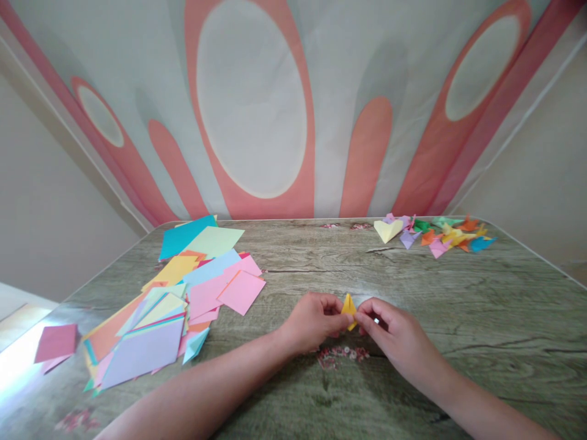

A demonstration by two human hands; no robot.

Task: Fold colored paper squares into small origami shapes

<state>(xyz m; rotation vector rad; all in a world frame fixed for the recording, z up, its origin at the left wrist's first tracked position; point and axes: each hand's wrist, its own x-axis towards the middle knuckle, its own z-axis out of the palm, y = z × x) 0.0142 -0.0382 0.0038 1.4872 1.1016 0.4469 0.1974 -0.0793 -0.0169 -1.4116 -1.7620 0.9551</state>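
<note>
A small piece of folded yellow origami paper (pixel 349 304) is held between both hands just above the table, its pointed tip upward. My left hand (pixel 316 319) pinches its left side between thumb and fingers. On the right side, my right hand (pixel 384 322) grips the paper's edge with thumb and forefinger. The fingertips cover the lower part of the folds. Both forearms reach in from the bottom of the view.
Loose coloured paper sheets (pixel 147 348) spread over the left of the wood-patterned table (pixel 481 330). A dark pink square (pixel 55 343) lies at the left edge. Several folded paper figures (pixel 452 236) and a pale yellow heart (pixel 387 230) sit at the back right. A patterned cloth (pixel 252 98) hangs behind.
</note>
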